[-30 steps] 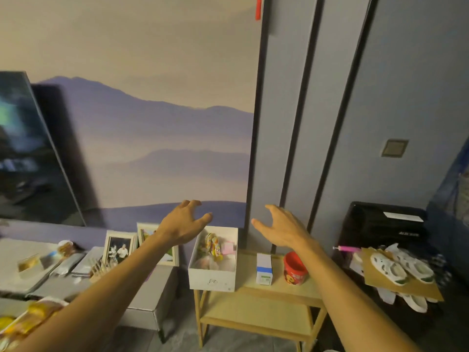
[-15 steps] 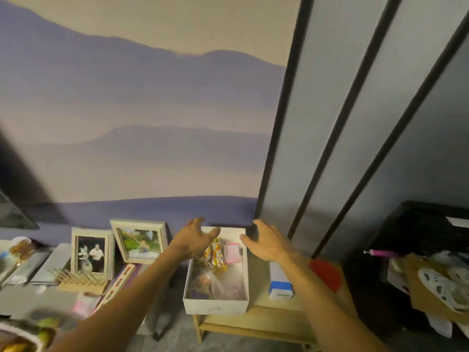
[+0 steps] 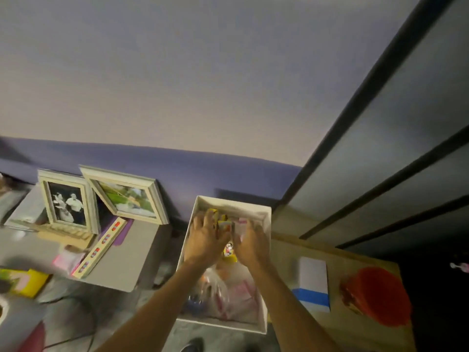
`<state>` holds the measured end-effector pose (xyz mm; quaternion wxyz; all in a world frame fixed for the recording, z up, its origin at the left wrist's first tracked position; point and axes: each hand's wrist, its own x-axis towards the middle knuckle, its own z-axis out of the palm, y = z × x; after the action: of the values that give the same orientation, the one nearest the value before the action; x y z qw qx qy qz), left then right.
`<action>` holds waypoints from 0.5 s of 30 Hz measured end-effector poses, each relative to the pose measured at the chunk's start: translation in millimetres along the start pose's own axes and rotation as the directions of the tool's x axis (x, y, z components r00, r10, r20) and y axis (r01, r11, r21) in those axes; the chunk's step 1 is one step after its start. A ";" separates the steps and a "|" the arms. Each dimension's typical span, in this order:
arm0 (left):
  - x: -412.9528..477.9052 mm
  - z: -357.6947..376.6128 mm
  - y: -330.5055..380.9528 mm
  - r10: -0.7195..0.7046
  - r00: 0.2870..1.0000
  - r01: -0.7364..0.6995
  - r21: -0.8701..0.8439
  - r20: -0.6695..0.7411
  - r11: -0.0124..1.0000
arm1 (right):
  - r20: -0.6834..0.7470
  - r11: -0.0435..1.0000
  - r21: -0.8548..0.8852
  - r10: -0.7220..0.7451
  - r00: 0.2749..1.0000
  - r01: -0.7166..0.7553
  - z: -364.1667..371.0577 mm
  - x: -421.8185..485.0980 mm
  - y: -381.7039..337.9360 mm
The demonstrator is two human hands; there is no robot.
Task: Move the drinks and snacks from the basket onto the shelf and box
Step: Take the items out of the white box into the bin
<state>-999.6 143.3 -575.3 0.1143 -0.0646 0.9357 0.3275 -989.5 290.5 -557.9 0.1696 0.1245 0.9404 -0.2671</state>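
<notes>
Head view: the white box (image 3: 228, 206) stands open in the lower middle of the frame, on the left end of the wooden shelf (image 3: 352, 329). Both forearms come up from the bottom edge and both hands are inside the box, at its far end. The left hand (image 3: 205, 241) lies palm down with its fingers spread over the yellow packets (image 3: 229, 252). The right hand (image 3: 251, 245) is just beside it, fingers bent down onto a pink packet (image 3: 243, 223). The yellow packets show in the narrow gap between the two hands. The picture is blurred there, so I cannot tell whether either hand grips a packet or only rests on it. Below the hands, in the near half of the box, lies a clear bag (image 3: 228, 294) with pink and orange contents.

To the right of the box on the shelf stands a white carton (image 3: 313, 278) with a blue band, and further right a red tub (image 3: 375, 299), near the carton but apart from it. At the right edge a small pink thing (image 3: 460, 266) shows against the dark.

Left of the box is a grey cabinet (image 3: 132, 260). Two photo frames lean at its back against the wall: one black-and-white (image 3: 66, 200), one with green (image 3: 127, 196), tilted and touching the first. In front of them lies a wooden strip (image 3: 101, 247) with red and blue marks. At the lower left edge a yellow pack (image 3: 28, 280) is blurred. A dark shoe (image 3: 192, 345) shows at the bottom edge, below the box.
</notes>
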 end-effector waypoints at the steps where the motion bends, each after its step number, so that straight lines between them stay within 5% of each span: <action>1: 5.9 6.7 -5.0 -0.024 1.000 0.024 -0.009 0.007 1.000 | -0.008 1.000 -0.017 0.014 1.000 -0.014 9.6 4.7 6.1; 10: 25.8 40.6 -21.8 -0.123 0.992 0.118 -0.138 -0.024 0.983 | -0.127 0.996 0.007 0.093 0.988 -0.093 53.1 29.5 22.8; 15: 32.9 33.9 -25.2 -0.147 0.989 0.141 -0.304 0.002 0.942 | -0.186 0.968 0.205 0.181 0.966 -0.143 47.1 27.1 13.3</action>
<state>-1020.7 143.5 -624.5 0.1168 -0.1531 0.8682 0.4573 -998.0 279.8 -612.1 0.0814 0.2435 0.9097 -0.3264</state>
